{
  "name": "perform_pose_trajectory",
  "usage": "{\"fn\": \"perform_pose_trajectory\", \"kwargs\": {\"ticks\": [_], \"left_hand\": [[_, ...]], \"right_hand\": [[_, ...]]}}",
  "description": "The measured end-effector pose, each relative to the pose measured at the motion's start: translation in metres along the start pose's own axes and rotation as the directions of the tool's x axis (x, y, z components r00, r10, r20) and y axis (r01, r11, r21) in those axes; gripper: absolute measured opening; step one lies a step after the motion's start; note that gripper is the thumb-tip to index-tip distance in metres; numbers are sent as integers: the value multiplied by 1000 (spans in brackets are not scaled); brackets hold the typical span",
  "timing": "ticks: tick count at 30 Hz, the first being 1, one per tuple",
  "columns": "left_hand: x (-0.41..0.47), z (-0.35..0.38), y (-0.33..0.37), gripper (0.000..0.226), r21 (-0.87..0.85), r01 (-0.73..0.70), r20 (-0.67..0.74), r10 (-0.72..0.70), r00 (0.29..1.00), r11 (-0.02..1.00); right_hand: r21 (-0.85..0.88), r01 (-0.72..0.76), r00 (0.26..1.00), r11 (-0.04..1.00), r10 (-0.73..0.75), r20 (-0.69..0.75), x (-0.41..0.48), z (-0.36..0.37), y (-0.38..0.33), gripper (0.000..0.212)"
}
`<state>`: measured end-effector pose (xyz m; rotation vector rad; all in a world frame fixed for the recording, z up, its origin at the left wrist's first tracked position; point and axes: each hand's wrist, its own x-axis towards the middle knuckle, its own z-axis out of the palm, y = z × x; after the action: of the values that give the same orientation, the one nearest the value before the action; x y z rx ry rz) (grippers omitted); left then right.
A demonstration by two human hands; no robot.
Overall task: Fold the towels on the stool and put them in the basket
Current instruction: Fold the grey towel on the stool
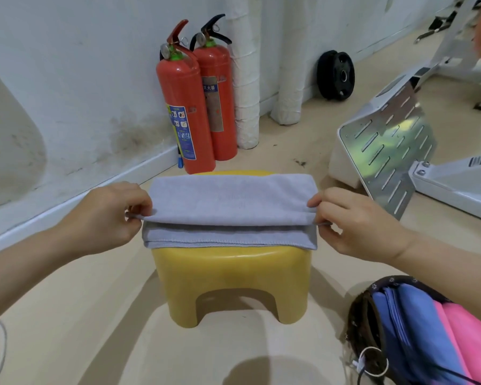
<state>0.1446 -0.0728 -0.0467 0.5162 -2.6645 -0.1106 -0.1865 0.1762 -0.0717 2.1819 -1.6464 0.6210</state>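
Two red fire extinguishers (184, 107) stand against the white wall (67, 65) behind the stool, and they carry the only writing in the head view. The rear one has a blue band with white Chinese characters that look like 灭火器. The front one bears a blue label with small pictograms and a yellow strip down its left side; its finer print is too small to read. Beside them rise two pipes wrapped in white (246, 79), and a black weight plate (336, 75) leans on the wall farther right. A slotted metal footplate (386, 145) of a white machine tilts up at the right.

On the yellow plastic stool (231, 282) lies a grey towel (228, 201), soft and faintly ribbed, folded into a long band that covers nearly the whole seat. Its lower layer shows a stitched hem along the near edge and hangs slightly over the stool's front. The upper layer is raised a little above it. The left hand (109, 215) pinches the left end of that upper layer between thumb and curled fingers, and the right hand (356, 220) pinches the right end in the same way.

On the floor at lower right sits a dark basket (395, 280) with small white flowers on its rim, holding a folded blue towel (408, 329) and a pink towel (472, 337) side by side.
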Motion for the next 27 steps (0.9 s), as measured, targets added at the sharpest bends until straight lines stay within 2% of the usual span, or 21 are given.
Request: {"fn": "perform_pose_trajectory", "kwargs": {"ticks": [3, 6, 13, 19, 24, 27], "left_hand": [[-5, 4, 0, 19, 34, -2, 44, 1, 999, 999], [-11, 11, -3, 22, 51, -36, 124, 29, 992, 998], [-14, 17, -6, 16, 16, -65, 173, 62, 983, 998], [-24, 21, -7, 11, -28, -46, 180, 50, 982, 999], [-25, 19, -4, 7, -160, 137, 107, -121, 987, 978], [-27, 16, 1, 3, -148, 106, 78, -95, 992, 983]], "right_hand": [[-91, 61, 998, 994, -61, 2, -6, 10, -7, 11], [-124, 101, 995, 987, -100, 15, -11, 18, -12, 14], [-169, 103, 994, 980, -107, -14, -13, 18, -12, 11], [-156, 121, 992, 980, -115, 48, -19, 29, -12, 16], [-155, 69, 990, 986, -48, 133, -19, 28, -12, 5], [-170, 52, 985, 984, -23, 171, -19, 25, -14, 5]]}}
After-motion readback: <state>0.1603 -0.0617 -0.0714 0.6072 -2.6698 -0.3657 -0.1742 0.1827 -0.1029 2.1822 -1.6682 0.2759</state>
